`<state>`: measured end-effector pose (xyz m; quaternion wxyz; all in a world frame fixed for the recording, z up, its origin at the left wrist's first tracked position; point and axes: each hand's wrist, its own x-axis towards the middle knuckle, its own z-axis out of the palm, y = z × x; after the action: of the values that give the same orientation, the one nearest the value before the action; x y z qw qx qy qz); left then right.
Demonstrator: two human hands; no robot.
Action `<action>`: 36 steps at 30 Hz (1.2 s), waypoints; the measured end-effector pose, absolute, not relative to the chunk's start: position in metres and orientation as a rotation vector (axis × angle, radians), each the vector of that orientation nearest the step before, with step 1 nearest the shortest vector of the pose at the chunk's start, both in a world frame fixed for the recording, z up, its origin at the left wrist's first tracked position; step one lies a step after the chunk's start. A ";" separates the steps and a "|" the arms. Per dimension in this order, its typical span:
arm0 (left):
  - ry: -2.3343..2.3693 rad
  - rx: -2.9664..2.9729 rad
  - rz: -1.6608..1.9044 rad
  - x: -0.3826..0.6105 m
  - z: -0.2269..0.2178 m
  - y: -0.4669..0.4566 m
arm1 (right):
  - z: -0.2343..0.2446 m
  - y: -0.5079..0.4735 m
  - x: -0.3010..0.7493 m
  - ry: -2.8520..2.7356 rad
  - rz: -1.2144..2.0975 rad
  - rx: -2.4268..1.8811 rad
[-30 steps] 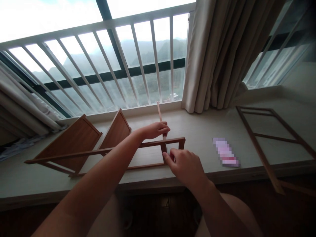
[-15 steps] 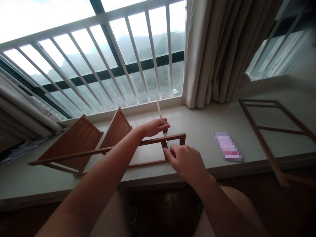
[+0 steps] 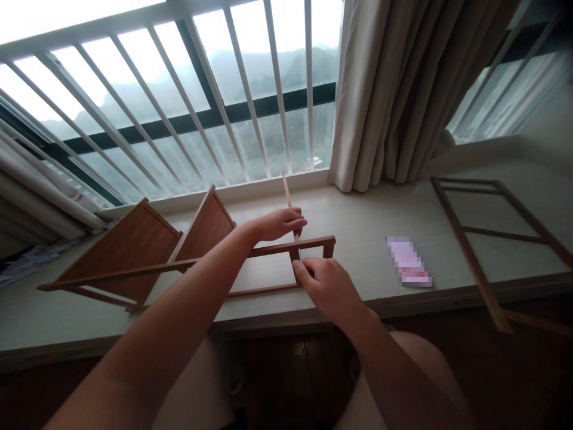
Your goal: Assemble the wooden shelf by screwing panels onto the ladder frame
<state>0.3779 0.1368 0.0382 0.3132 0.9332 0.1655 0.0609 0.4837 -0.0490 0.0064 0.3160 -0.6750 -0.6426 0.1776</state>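
A brown wooden shelf frame (image 3: pixel 308 243) lies on its side on the windowsill, with two wooden shelf panels (image 3: pixel 119 248) standing up from it at the left. My left hand (image 3: pixel 283 223) reaches across the frame and is closed round a narrow wooden slat (image 3: pixel 287 191) that points toward the window. Just nearer to me, my right hand (image 3: pixel 329 283) is closed by the frame's crosspiece. A thin metal tool (image 3: pixel 300 254) shows at its fingertips; the rest of it is hidden in the hand.
A second wooden frame (image 3: pixel 477 272) rests on the sill at the right, its end jutting over the edge. Between the frames lies a blurred pink item (image 3: pixel 409 261). White railings (image 3: pixel 275 89) and a beige curtain (image 3: pixel 371 101) border the sill (image 3: pixel 358 221).
The whole view has shifted slightly, so things sit a little higher and further left. Both hands keep their places on the slat and at the crosspiece.
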 end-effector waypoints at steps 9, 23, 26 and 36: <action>0.440 2.447 0.161 0.376 0.040 0.136 | -0.004 -0.044 0.484 -1.579 0.633 -1.625; 0.428 2.445 0.165 0.376 0.039 0.136 | -0.001 -0.053 0.478 -1.702 0.075 -1.817; 0.426 2.438 0.172 0.376 0.038 0.137 | -0.004 -0.051 0.479 -1.709 0.032 -1.807; 0.453 2.424 0.168 0.376 0.037 0.138 | -0.009 -0.045 0.481 -1.719 -0.041 -1.760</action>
<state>0.3757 0.1376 0.0372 0.3287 0.9262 0.1731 0.0643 0.4813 -0.0448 -0.0086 0.3341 -0.6743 -0.6584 -0.0156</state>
